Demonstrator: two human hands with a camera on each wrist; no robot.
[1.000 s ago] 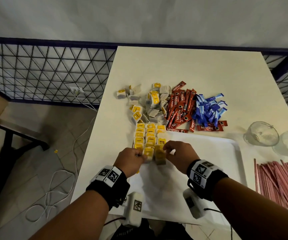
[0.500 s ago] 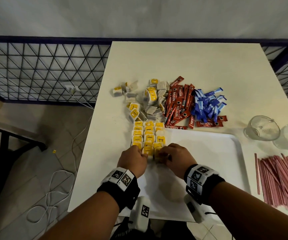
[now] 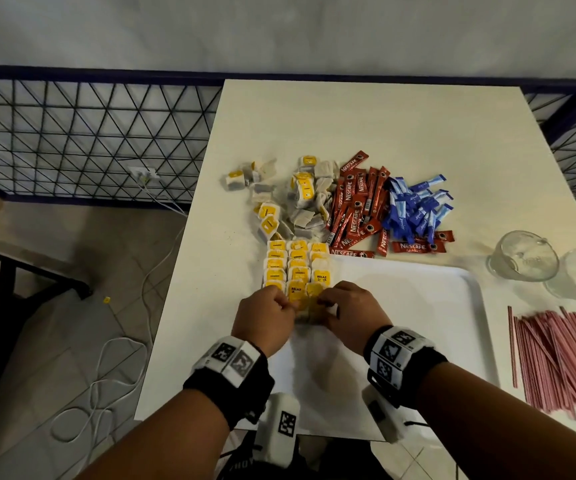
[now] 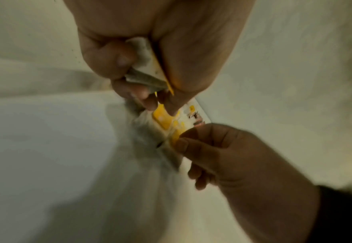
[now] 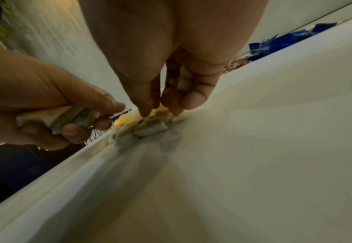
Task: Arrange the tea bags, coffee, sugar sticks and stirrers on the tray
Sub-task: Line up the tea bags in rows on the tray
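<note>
Three rows of yellow-tagged tea bags (image 3: pixel 297 265) lie along the left end of the white tray (image 3: pixel 418 306). My left hand (image 3: pixel 265 317) hovers at their near end, fingers curled round a small stack of tea bags (image 4: pixel 148 65), which also shows in the right wrist view (image 5: pixel 66 118). Beside it, my right hand (image 3: pixel 348 313) pinches one tea bag (image 5: pixel 152 129) by its yellow tag (image 4: pixel 175 136), low on the tray at the near end of the right row. Beyond the tray lie loose tea bags (image 3: pixel 300 202), red coffee sticks (image 3: pixel 355 206) and blue sugar sticks (image 3: pixel 414 206).
Pink stirrers (image 3: pixel 556 358) lie in a heap on the table right of the tray. Two glass cups (image 3: pixel 522 261) stand behind them. The table's left edge (image 3: pixel 175 289) runs close to the tea bag rows, with floor, cables and a wire fence beyond.
Both hands stayed at the near end of the rows. The right hand brought its tea bag down onto the tray next to the middle row.
</note>
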